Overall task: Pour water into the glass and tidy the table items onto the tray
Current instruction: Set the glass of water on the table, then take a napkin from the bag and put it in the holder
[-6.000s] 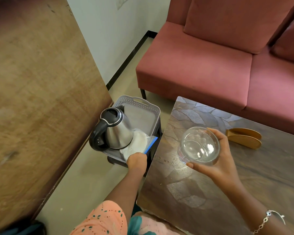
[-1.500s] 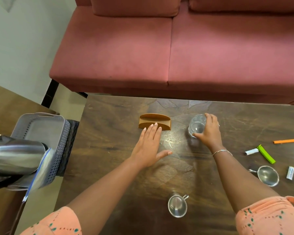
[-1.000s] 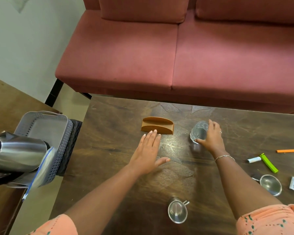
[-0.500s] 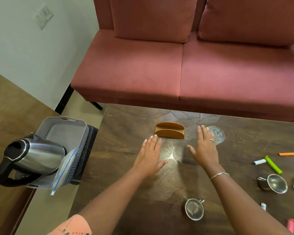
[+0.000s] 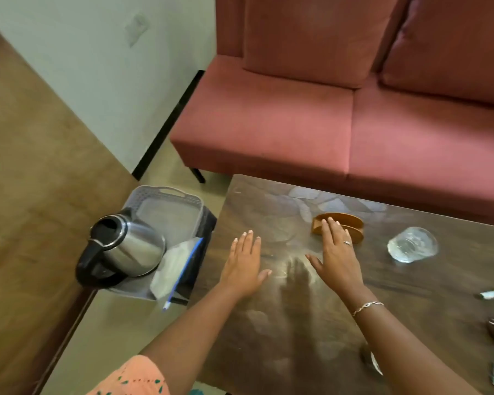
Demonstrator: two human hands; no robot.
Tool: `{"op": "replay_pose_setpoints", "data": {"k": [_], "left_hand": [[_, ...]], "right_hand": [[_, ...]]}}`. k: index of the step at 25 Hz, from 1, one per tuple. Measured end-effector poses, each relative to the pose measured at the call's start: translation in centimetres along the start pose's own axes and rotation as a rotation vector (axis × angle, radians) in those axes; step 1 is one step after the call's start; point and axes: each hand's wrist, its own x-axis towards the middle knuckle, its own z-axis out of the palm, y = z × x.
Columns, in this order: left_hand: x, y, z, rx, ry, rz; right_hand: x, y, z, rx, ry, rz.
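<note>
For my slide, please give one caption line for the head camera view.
Both hands, left and right, open above the table; glass released; kettle in the tray.

Soft, even indoor light, moderately bright, no harsh highlights. Glossy desk [image 5: 268,201] shows a pale glare patch between the hands and whitish reflections near its far edge. Right hand [image 5: 338,256] casts a blurry dark shadow onto the desk just beside it. Slight motion blur overall; small items at the right edge are smeared. Wide-angle distortion bends lines at frame edges. Kettle [image 5: 126,248] carries soft reflections. Sofa [image 5: 297,124] looks slightly soft.
</note>
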Motion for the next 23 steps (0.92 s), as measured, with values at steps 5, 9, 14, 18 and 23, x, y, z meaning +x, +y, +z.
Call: {"op": "replay_pose_setpoints", "data": {"k": [5, 9, 14, 18, 23], "left_hand": [[-1.4, -6.3, 0.0, -0.049, 0.015, -0.109], [-2.7, -10.7, 0.6, -0.056, 0.001, -0.191], [-4.3, -13.7, 1.4, -0.039, -0.061, -0.246], [-5.1, -15.2, 1.0, 0.016, 0.027, -0.325], [-5.8, -15.7, -1.1, 0.010, 0.047, -0.461]], "right_hand": [[1.7, -6.7, 0.6, 0.023, -0.029, -0.059], [2.6, -11.3, 1.3, 0.050, -0.074, -0.109], [2.9, -14.2, 1.4, 0.080, -0.091, -0.157], [2.5, -15.7, 0.9, 0.114, -0.113, -0.189], [1.6, -16.5, -0.1, 0.162, -0.155, -0.220]]}}
